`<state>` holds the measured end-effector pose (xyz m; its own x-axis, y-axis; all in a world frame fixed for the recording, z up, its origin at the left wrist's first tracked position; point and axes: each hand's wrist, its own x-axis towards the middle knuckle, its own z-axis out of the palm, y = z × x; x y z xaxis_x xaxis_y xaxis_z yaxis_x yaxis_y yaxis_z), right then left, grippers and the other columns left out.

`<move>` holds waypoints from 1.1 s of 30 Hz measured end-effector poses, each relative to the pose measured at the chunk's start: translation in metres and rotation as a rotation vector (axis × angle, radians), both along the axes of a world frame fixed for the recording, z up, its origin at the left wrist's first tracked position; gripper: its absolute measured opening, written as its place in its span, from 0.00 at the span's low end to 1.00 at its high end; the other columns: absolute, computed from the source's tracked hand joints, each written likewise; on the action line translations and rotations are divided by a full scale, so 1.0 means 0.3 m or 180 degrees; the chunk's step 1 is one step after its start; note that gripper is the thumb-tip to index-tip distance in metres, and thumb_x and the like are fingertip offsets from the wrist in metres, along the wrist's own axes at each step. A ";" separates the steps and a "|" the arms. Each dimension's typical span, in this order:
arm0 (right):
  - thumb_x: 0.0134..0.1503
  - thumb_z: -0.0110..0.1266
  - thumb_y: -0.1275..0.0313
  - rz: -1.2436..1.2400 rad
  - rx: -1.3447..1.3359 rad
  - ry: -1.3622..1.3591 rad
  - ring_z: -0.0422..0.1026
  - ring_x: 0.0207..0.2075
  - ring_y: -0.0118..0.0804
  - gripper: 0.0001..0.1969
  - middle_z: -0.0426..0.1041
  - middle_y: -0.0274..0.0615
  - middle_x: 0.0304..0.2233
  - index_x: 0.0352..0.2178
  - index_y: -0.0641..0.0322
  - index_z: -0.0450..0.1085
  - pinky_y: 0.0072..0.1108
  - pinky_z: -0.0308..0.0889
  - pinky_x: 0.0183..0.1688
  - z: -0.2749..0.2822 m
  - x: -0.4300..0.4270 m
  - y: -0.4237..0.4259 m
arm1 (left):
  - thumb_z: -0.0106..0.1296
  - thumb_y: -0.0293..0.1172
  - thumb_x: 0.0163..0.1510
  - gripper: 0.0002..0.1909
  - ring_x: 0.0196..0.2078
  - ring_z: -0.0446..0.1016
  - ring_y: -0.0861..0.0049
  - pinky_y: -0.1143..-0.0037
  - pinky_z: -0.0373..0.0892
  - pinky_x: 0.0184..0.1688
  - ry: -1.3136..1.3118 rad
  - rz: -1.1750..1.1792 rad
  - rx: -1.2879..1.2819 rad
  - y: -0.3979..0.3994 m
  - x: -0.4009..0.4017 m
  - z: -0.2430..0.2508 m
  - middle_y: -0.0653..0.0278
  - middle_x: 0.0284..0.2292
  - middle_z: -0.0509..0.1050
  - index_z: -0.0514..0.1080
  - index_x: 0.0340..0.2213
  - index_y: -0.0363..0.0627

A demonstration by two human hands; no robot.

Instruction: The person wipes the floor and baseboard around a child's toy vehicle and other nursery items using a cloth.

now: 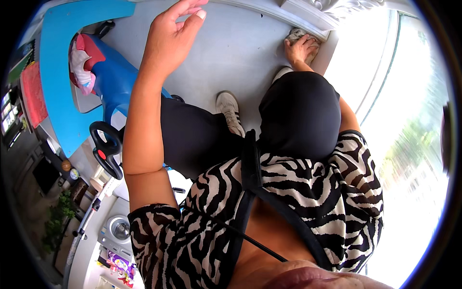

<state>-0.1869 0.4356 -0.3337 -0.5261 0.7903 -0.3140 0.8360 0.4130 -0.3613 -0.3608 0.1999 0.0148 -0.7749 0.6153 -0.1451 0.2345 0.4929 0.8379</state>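
My left hand (171,38) is raised at the upper left of the head view, its fingers loosely bent and apart, with nothing seen in it. At the upper right my right hand (299,50) presses on a crumpled, stained cloth (311,56), its fingers spread over it. That cloth lies on the grey floor (223,47) in the corner beside the white baseboard and the window frame. The right forearm is partly hidden behind my bent knee, in black trousers. A light shoe with dark stripes (230,111) stands on the floor between my legs.
On the left are a blue plastic ride-on toy (119,77) with a black steering wheel (105,150), and a light-blue curved panel (54,72). A washing machine (117,231) shows at the lower left. A bright window (408,119) runs along the right, and white moulding (306,14) edges the floor.
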 end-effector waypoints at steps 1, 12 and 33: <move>0.56 0.50 0.57 -0.0074 0.0237 -0.0092 0.36 0.64 0.77 0.43 0.37 0.71 0.65 0.64 0.69 0.41 0.50 0.35 0.66 0.005 -0.018 -0.020 | 0.47 0.32 0.61 0.20 0.52 0.70 0.79 0.78 0.65 0.52 -0.0016 -0.0036 -0.0006 0.005 0.006 0.004 0.63 0.48 0.75 0.69 0.54 0.44; 0.47 0.46 0.86 0.2552 -0.0595 0.1783 0.61 0.58 0.54 0.31 0.64 0.49 0.57 0.55 0.57 0.65 0.35 0.57 0.61 -0.088 -0.238 -0.230 | 0.47 0.33 0.61 0.21 0.53 0.70 0.75 0.76 0.64 0.53 -0.0410 0.0046 -0.0087 0.051 -0.002 -0.015 0.61 0.50 0.73 0.68 0.55 0.41; 0.45 0.55 0.77 0.3739 -0.0698 0.0966 0.64 0.50 0.41 0.22 0.67 0.35 0.47 0.45 0.54 0.72 0.28 0.64 0.51 -0.191 0.129 -0.365 | 0.48 0.30 0.61 0.21 0.51 0.70 0.78 0.79 0.64 0.53 -0.0978 0.0108 0.0127 0.095 -0.031 -0.084 0.60 0.49 0.73 0.67 0.54 0.38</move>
<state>-0.1481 0.3261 -0.3911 -0.9564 -0.2654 -0.1216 -0.1314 0.7633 -0.6325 -0.3702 0.2283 -0.0103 -0.7186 0.5997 -0.3520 -0.0490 0.4613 0.8859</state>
